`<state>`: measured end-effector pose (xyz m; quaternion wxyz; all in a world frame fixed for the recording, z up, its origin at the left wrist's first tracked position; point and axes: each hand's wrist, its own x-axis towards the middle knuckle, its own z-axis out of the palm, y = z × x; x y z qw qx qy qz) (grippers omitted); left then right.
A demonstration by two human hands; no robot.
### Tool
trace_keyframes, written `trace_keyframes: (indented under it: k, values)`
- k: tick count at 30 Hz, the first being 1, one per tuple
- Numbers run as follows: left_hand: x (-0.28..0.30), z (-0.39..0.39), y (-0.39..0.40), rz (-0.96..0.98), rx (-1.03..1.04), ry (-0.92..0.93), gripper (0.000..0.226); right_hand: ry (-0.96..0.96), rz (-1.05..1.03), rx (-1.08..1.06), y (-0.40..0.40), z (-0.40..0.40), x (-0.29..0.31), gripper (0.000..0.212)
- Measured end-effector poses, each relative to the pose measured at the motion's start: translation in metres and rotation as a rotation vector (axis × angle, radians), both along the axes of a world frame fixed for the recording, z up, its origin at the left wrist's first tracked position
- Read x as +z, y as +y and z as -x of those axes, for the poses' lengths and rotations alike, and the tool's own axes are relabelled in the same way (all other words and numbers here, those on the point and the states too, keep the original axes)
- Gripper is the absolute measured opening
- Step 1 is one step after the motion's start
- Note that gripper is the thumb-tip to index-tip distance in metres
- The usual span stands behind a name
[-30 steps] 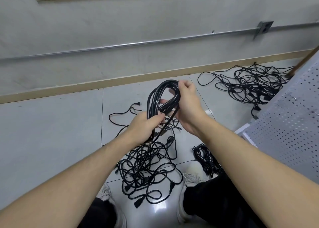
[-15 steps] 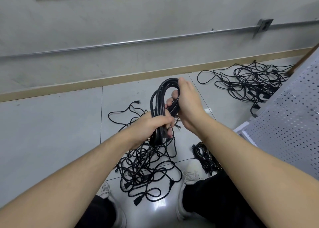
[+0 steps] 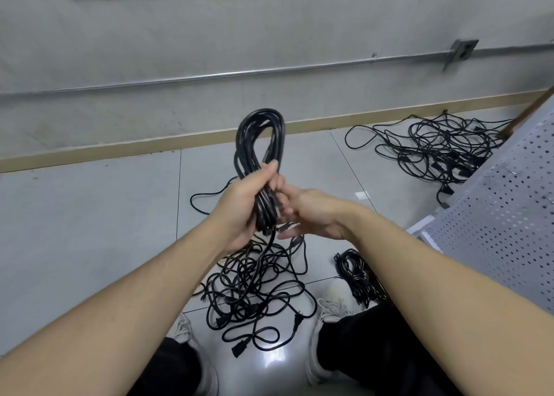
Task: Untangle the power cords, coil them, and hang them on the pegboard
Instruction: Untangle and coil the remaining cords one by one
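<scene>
A black power cord wound into a long coil (image 3: 260, 137) stands upright in front of me. My left hand (image 3: 242, 206) is shut around the coil's lower part, thumb on top. My right hand (image 3: 311, 212) is at the coil's bottom end, its fingers touching the loose cord end beside my left palm; what it grips is hidden. One strand hangs from the coil down into a tangled pile of black cords (image 3: 257, 290) on the floor between my feet. The white pegboard (image 3: 503, 215) leans at the right.
A second tangle of black cords (image 3: 437, 146) lies on the tiles at the back right by the wall. A small coiled cord (image 3: 355, 272) rests by my right shoe (image 3: 332, 302). A metal conduit (image 3: 209, 76) runs along the grey wall.
My right hand has slid from the top loop of the coil down to its bottom end. My left hand has lifted the coil higher and closed fully around it.
</scene>
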<state>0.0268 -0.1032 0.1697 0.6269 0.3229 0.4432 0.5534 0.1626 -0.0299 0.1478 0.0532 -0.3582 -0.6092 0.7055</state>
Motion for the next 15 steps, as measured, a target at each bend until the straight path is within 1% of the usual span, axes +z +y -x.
trace_keyframes:
  k: [2, 3, 4, 5, 6, 7, 10, 12, 13, 15]
  values:
    - [0.002, 0.005, 0.003, -0.001, 0.082, -0.067, 0.037, -0.104, -0.102, 0.246, -0.004, -0.002, -0.004, 0.053]
    - [0.004, 0.007, 0.004, 0.002, 0.123, -0.091, 0.038, -0.165, -0.139, 0.352, -0.008, 0.0, -0.006, 0.055]
    - [0.005, 0.009, 0.006, 0.006, 0.158, -0.107, 0.038, -0.205, -0.161, 0.422, -0.012, 0.004, -0.011, 0.05]
    - [0.005, 0.011, 0.007, 0.01, 0.185, -0.116, 0.039, -0.218, -0.177, 0.443, -0.016, 0.007, -0.015, 0.038]
    - [0.006, 0.013, 0.007, 0.014, 0.207, -0.115, 0.039, -0.213, -0.203, 0.425, -0.02, 0.01, -0.018, 0.022]
    - [0.007, 0.015, 0.008, 0.021, 0.23, -0.112, 0.039, -0.206, -0.228, 0.387, -0.023, 0.012, -0.017, 0.012]
    - [0.012, 0.022, 0.011, 0.023, 0.315, -0.13, 0.041, -0.204, -0.249, 0.301, -0.024, 0.012, -0.017, 0.022]
    - [0.014, 0.031, 0.013, 0.022, 0.381, -0.113, 0.042, -0.266, -0.332, 0.307, -0.025, 0.012, -0.017, 0.022]
    - [0.015, 0.036, 0.014, 0.025, 0.415, -0.075, 0.04, -0.317, -0.395, 0.327, -0.024, 0.011, -0.017, 0.024]
    - [0.011, 0.045, 0.016, 0.037, 0.496, 0.076, 0.035, -0.405, -0.458, 0.37, -0.021, 0.008, -0.014, 0.027]
